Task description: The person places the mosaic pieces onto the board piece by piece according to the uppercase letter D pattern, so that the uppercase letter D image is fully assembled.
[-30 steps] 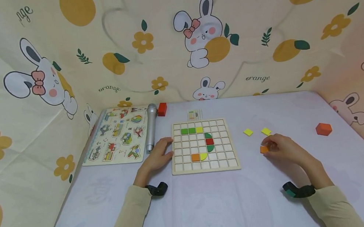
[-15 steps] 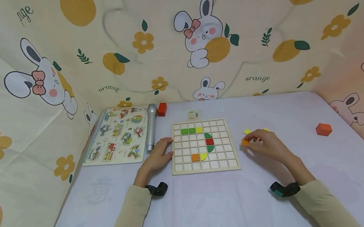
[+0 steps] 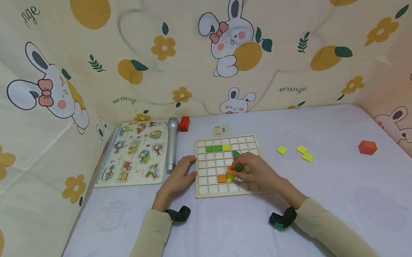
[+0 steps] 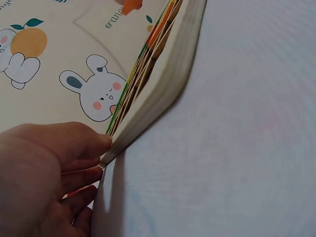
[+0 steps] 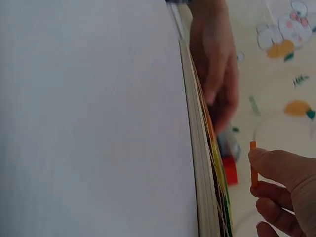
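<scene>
A wooden grid board (image 3: pixel 231 193) lies flat in the head view, with green, yellow, red and orange tiles in some of its squares. My left hand (image 3: pixel 179 177) rests against its left edge; in the left wrist view the thumb (image 4: pixel 96 143) and a fingertip touch the rim. Over the board's middle, my right hand (image 3: pixel 259 172) pinches an orange square tile (image 5: pixel 254 165) between thumb and finger. That hand hides part of the red tile and the board's lower right squares. An orange tile (image 3: pixel 221 178) sits in the grid close to the held one.
Three yellow tiles (image 3: pixel 301 149) lie right of the board, and an orange-red block (image 3: pixel 367 147) farther right. A small grid-printed card (image 3: pixel 221 130) lies behind the board. To the left are a silver rod (image 3: pixel 171 144), a red block (image 3: pixel 184 123) and a picture board (image 3: pixel 132 176).
My right hand has carried the orange tile leftward from beside the yellow tiles to over the board. My left hand has stayed at the board's left edge.
</scene>
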Available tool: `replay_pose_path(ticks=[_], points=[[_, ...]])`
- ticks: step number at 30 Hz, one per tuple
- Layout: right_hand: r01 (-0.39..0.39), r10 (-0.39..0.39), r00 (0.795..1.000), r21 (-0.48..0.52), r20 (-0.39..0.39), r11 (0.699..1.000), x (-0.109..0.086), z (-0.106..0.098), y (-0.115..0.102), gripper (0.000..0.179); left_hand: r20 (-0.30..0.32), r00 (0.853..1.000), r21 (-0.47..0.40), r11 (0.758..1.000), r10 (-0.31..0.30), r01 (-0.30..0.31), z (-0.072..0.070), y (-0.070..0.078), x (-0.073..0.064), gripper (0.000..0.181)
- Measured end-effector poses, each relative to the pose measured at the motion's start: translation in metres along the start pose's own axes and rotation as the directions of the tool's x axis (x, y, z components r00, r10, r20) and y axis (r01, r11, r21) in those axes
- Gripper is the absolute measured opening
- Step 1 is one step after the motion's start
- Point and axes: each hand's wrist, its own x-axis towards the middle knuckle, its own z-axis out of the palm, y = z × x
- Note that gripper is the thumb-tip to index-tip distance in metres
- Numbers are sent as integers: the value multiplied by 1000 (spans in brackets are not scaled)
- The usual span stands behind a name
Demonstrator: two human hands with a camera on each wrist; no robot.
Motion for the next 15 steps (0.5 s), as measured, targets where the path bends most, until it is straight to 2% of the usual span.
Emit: replay_pose_path(ticks=[7,15], points=[[26,-26,999,20,24,999,11,20,-12,15,40,997,-3,998,-66,66,-1,0,3,50],[68,-68,998,-18,17,997,17,38,-18,11,47,997,-9,998,-62,63,-1,-1,2,50]])
